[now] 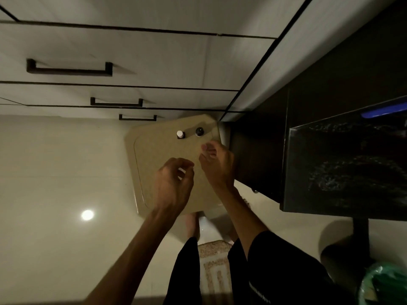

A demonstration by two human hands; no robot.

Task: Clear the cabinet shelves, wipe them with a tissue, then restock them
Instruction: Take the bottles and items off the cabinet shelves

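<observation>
Hovering loosely curled and empty, two hands (193, 170) above a stool (154, 155) bearing two bottles (189, 133).

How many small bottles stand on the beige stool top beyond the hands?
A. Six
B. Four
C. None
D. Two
D: only two stand on the beige stool top, a white-capped bottle and a dark-capped bottle, side by side near its far edge.
</observation>
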